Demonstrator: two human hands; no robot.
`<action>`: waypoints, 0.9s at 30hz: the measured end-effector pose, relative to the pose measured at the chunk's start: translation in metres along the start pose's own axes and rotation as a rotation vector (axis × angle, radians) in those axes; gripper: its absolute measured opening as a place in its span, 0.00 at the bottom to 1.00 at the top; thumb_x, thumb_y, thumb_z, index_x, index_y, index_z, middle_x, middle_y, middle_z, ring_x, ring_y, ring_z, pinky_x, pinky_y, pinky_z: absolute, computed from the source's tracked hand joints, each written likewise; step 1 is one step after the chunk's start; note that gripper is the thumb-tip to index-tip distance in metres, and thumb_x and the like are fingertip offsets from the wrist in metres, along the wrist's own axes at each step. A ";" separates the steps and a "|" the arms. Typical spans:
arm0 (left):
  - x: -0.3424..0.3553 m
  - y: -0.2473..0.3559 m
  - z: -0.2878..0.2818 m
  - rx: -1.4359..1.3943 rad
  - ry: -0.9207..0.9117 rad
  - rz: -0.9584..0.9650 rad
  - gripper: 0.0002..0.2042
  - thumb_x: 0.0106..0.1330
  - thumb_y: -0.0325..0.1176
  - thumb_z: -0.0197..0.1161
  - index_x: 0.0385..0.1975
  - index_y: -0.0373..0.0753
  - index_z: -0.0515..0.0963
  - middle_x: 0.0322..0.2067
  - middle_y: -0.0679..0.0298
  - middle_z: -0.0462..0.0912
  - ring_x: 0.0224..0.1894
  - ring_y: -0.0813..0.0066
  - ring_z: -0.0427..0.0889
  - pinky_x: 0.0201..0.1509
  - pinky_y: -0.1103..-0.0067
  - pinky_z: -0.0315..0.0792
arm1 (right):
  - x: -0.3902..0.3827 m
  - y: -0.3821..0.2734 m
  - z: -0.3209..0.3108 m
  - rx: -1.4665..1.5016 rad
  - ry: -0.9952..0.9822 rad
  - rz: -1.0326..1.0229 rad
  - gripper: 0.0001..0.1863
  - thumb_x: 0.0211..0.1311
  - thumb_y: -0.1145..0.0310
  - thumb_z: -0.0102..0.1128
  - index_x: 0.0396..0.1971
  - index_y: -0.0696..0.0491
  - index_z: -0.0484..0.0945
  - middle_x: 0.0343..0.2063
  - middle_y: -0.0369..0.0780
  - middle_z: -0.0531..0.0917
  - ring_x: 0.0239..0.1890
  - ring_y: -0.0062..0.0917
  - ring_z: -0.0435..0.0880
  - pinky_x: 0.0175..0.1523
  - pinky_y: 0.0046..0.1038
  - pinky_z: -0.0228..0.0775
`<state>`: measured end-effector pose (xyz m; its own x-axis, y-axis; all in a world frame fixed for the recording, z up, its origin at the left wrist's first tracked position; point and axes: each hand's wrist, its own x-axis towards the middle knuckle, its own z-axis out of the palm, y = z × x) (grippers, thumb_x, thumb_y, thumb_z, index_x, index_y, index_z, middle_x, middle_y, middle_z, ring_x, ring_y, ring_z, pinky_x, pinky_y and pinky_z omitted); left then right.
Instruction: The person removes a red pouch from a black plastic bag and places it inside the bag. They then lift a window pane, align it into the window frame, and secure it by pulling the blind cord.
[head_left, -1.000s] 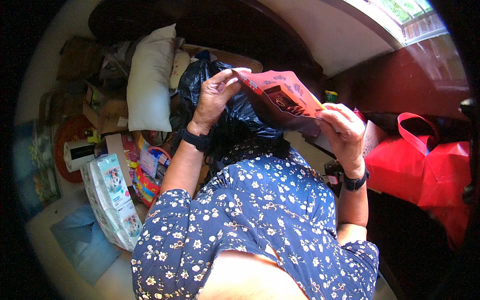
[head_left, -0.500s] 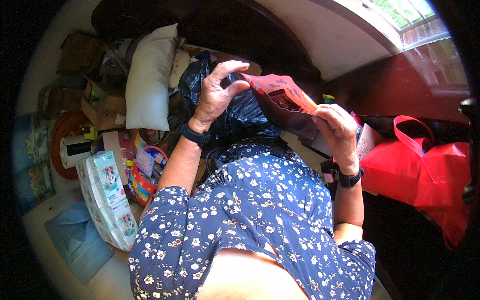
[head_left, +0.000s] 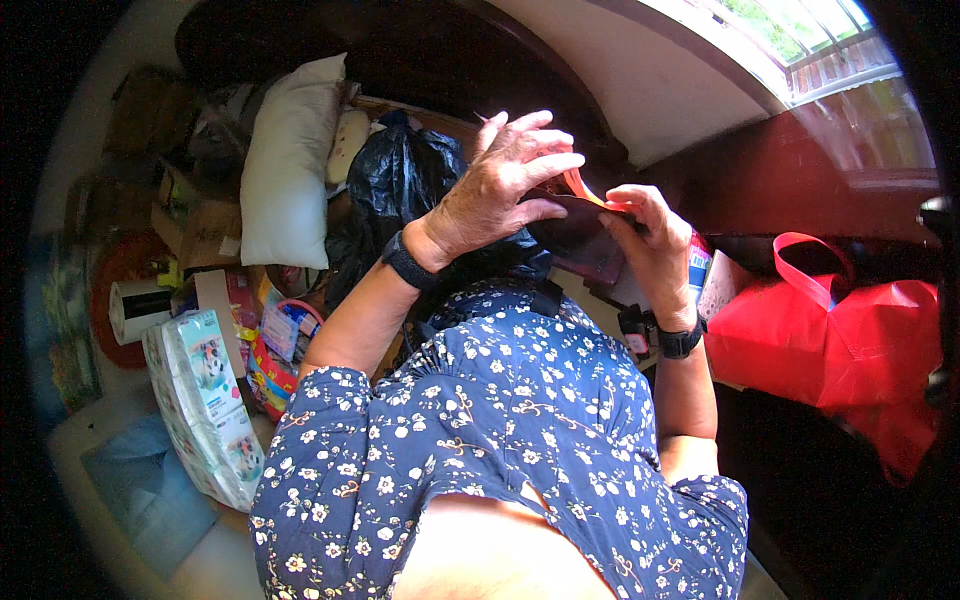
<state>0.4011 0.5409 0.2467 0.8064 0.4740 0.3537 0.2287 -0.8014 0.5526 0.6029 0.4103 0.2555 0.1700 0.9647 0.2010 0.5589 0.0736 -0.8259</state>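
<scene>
Head view: red packet (head_left: 583, 191) between both hands, seen mostly edge-on. Right hand (head_left: 657, 237): grip pinching packet's right end between thumb and fingers. Left hand (head_left: 497, 185) at other end, fingers spread, thumb below; cannot tell whether grip closes on it. Black plastic bag (head_left: 395, 180) behind left hand, white pillow (head_left: 289, 165) farther left, red tote bag (head_left: 775, 335) right of right hand.

smooth, glossy red packet (head_left: 577, 184), crinkled, shiny black plastic bag (head_left: 400, 180), matt white cloth pillow (head_left: 292, 165), matt floral cloth blouse (head_left: 520, 410), glossy plastic-wrapped multipack (head_left: 208, 410), matt cardboard box (head_left: 212, 228), creased red tote (head_left: 775, 340) with soft sheen
</scene>
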 end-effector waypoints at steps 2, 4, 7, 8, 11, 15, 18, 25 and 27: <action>0.003 0.001 0.001 -0.030 -0.027 -0.037 0.25 0.53 0.40 0.75 0.53 0.48 0.79 0.53 0.60 0.76 0.65 0.58 0.66 0.73 0.53 0.48 | 0.000 0.001 -0.001 0.006 -0.017 0.010 0.11 0.53 0.78 0.68 0.38 0.55 0.79 0.31 0.41 0.84 0.33 0.28 0.86 0.39 0.26 0.75; 0.005 0.000 -0.001 -0.056 -0.004 -0.039 0.27 0.48 0.38 0.76 0.51 0.46 0.78 0.52 0.60 0.76 0.64 0.58 0.66 0.70 0.57 0.53 | 0.001 0.002 -0.001 -0.012 -0.023 -0.026 0.09 0.53 0.77 0.68 0.35 0.55 0.80 0.29 0.41 0.84 0.32 0.29 0.85 0.38 0.26 0.75; 0.007 -0.003 -0.002 -0.051 0.018 -0.005 0.26 0.46 0.37 0.76 0.49 0.45 0.78 0.51 0.61 0.76 0.65 0.59 0.66 0.69 0.59 0.55 | 0.003 0.003 -0.002 -0.008 -0.044 -0.058 0.08 0.53 0.77 0.68 0.33 0.55 0.80 0.28 0.41 0.84 0.31 0.29 0.85 0.37 0.26 0.74; 0.008 -0.006 -0.002 -0.042 0.036 0.019 0.26 0.47 0.37 0.76 0.48 0.45 0.78 0.52 0.61 0.76 0.65 0.59 0.66 0.69 0.59 0.55 | 0.004 0.004 -0.003 0.003 -0.053 -0.066 0.08 0.53 0.77 0.68 0.33 0.55 0.80 0.28 0.41 0.84 0.31 0.29 0.85 0.37 0.26 0.74; 0.011 -0.014 0.002 -0.043 0.017 0.050 0.24 0.48 0.39 0.76 0.47 0.45 0.79 0.52 0.62 0.76 0.65 0.60 0.66 0.69 0.57 0.55 | 0.005 0.005 -0.004 0.009 -0.040 -0.028 0.08 0.52 0.78 0.68 0.32 0.56 0.80 0.27 0.41 0.83 0.31 0.29 0.85 0.37 0.26 0.74; 0.006 -0.024 0.003 -0.172 -0.063 0.103 0.27 0.45 0.44 0.77 0.46 0.42 0.78 0.46 0.62 0.77 0.54 0.59 0.75 0.65 0.59 0.60 | 0.005 0.010 -0.003 -0.028 -0.057 -0.101 0.08 0.50 0.79 0.68 0.31 0.55 0.80 0.27 0.41 0.83 0.31 0.31 0.85 0.37 0.27 0.74; 0.000 -0.029 0.005 -0.326 -0.086 0.076 0.28 0.40 0.38 0.79 0.45 0.41 0.80 0.42 0.60 0.77 0.48 0.58 0.76 0.56 0.67 0.70 | 0.006 0.016 -0.001 0.019 -0.035 -0.083 0.08 0.49 0.80 0.68 0.31 0.55 0.80 0.27 0.41 0.83 0.31 0.32 0.85 0.38 0.28 0.75; -0.002 -0.043 0.020 -0.327 -0.076 0.030 0.09 0.52 0.27 0.73 0.32 0.40 0.83 0.31 0.60 0.80 0.34 0.61 0.80 0.40 0.72 0.77 | 0.009 0.027 0.016 0.028 -0.032 -0.134 0.09 0.49 0.80 0.69 0.30 0.55 0.81 0.26 0.40 0.83 0.29 0.29 0.83 0.35 0.26 0.74; -0.002 -0.048 0.025 -0.308 -0.065 0.084 0.07 0.54 0.27 0.72 0.32 0.41 0.83 0.29 0.60 0.80 0.34 0.61 0.80 0.38 0.72 0.76 | 0.011 0.031 0.019 -0.011 -0.005 -0.160 0.08 0.50 0.79 0.69 0.30 0.54 0.81 0.26 0.39 0.83 0.29 0.29 0.83 0.35 0.26 0.74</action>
<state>0.4024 0.5691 0.2006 0.8506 0.3786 0.3649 -0.0084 -0.6840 0.7294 0.6062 0.4278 0.2222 0.0739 0.9423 0.3265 0.5871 0.2235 -0.7781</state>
